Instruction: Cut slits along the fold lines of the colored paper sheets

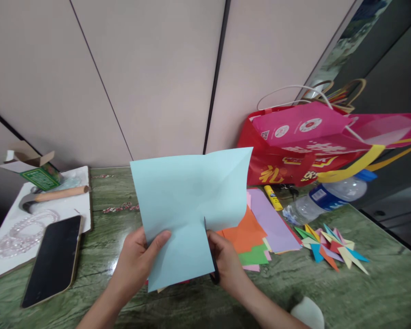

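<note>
Pale blue sheet [181, 192]: held above tabletop [97, 249], inboard of R edge. L hand [136, 253] pinches its L side; R hand [228, 260] grips scissors [215, 276]. Est. status: cut part-done, sheet's nr edge to approx. middle; far portion uncut. Folded paper pieces [334, 247] nr tabletop R edge.

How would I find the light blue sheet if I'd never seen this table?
Start at the big red bag on the green table. Nearer you, to its left, the left hand holds the light blue sheet. Unlike the orange paper and purple paper lying nearby, it's raised.
</note>
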{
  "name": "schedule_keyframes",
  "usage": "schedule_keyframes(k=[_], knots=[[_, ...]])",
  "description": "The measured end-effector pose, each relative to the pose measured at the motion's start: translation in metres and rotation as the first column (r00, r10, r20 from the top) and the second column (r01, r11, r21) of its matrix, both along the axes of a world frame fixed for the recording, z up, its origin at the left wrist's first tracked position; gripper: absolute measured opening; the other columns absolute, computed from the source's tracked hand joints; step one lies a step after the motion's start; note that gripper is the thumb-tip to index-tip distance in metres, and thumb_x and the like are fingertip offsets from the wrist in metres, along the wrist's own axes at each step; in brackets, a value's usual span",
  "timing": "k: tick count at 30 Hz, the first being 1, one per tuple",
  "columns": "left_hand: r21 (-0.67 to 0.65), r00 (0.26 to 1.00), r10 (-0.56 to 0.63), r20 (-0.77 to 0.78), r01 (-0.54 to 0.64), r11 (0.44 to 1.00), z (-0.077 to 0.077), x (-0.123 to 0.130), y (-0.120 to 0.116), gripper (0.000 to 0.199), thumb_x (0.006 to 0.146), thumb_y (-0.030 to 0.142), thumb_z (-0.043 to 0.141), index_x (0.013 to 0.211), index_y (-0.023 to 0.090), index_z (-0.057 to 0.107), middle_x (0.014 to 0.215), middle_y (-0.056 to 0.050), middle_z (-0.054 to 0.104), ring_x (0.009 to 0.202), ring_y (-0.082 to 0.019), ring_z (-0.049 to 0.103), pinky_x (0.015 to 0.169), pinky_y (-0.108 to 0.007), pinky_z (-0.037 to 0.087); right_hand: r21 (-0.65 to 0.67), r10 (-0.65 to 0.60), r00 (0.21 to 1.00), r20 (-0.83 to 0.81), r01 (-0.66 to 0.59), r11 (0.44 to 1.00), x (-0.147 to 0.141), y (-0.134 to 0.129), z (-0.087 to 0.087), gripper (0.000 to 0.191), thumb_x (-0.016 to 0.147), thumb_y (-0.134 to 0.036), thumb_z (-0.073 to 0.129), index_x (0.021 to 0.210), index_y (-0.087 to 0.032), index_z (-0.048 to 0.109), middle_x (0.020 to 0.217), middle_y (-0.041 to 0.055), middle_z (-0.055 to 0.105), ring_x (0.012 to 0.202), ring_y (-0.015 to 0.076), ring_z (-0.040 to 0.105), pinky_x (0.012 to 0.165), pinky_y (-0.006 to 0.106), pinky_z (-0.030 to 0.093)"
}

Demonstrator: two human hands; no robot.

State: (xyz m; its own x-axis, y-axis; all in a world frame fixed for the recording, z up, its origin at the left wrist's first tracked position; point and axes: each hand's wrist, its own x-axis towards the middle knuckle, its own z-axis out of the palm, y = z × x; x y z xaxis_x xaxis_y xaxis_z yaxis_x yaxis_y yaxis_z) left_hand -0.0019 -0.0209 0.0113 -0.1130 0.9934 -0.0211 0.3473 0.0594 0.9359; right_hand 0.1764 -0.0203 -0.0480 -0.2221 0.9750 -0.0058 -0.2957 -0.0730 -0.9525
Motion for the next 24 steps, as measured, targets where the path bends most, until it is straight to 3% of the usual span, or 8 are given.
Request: schedule_keyframes(k=[8, 17, 24], knots=[[-0.030, 0.999, 0.014, 0.030, -0.014, 0.999, -0.0017, 0.0010, -0.0001, 0.029, 0.068, 0.044, 0.061, 0.073, 0.016, 0.067, 0.068, -0.003, 0.068, 0.056, -0.017, 0.054, 0.045, -0.024, 0.043, -0.010, -0.032, 0.999, 0.023, 0.032, 0.999, -0.0011, -0.0011, 0.0069, 0.014, 0.056, -0.010, 0.067, 0.065, -0.017, 0.059, 0.054, -0.0052, 0.059, 0.058, 0.0123, 0.054, 0.050, 0.019, 0.039], [-0.059, 0.999, 0.016, 0.046, -0.014, 0.998, 0.0001, 0.0001, -0.0001, 0.030, 0.068, 0.045, 0.061, 0.072, 0.016, 0.066, 0.067, -0.003, 0.065, 0.056, -0.016, 0.052, 0.046, -0.024, 0.043, -0.018, -0.028, 0.999, 0.046, 0.029, 0.999, -0.0007, -0.0009, 0.0026, 0.013, 0.058, -0.012, 0.068, 0.068, -0.017, 0.062, 0.053, -0.0051, 0.061, 0.055, 0.0134, 0.057, 0.049, 0.020, 0.041], [-0.149, 0.995, -0.062, 0.082, 0.073, 0.986, -0.0011, 0.0044, 0.0001, 0.031, 0.068, 0.047, 0.062, 0.068, 0.016, 0.063, 0.061, 0.000, 0.060, 0.052, -0.013, 0.048, 0.044, -0.021, 0.040, 0.051, -0.027, 0.999, 0.038, 0.025, 0.998, 0.0012, 0.0011, 0.0051, 0.022, 0.060, -0.012, 0.070, 0.080, -0.018, 0.062, 0.078, 0.0021, 0.069, 0.076, 0.0183, 0.062, 0.059, 0.023, 0.046]])
